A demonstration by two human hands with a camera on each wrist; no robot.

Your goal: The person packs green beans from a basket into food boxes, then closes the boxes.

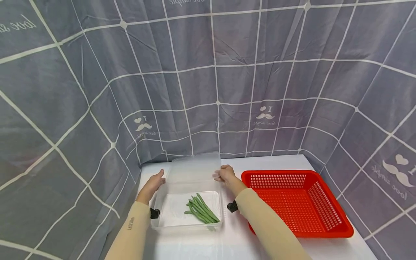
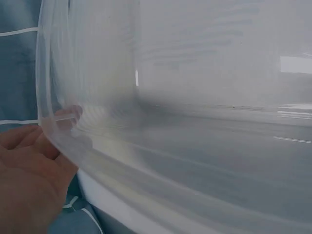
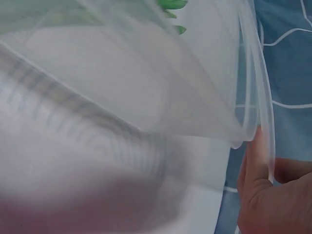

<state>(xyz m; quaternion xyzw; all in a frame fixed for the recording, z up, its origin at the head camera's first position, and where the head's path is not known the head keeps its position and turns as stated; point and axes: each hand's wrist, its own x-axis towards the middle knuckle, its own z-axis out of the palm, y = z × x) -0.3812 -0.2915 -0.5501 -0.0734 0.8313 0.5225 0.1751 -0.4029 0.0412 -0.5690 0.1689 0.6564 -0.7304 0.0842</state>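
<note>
A clear plastic food container [image 1: 167,225] sits on the table with a bunch of green beans [image 1: 202,208] inside, toward its right side. Behind it, a translucent lid [image 1: 195,168] is tilted up. My right hand [image 1: 225,174] pinches the lid's right edge; in the right wrist view, the thumb and fingers [image 3: 257,161] lie on either side of that edge. At the left back, my left hand [image 1: 154,184] has its fingers loosely extended beside the plastic. The left wrist view shows some fingertips [image 2: 66,119] behind a clear plastic edge, apparently touching it.
To the right stands a red perforated plastic basket [image 1: 295,174], partly behind my right forearm. The white table [image 1: 234,240] carries everything. A grey curtain [image 1: 234,86] with white lines hangs close behind and along both sides.
</note>
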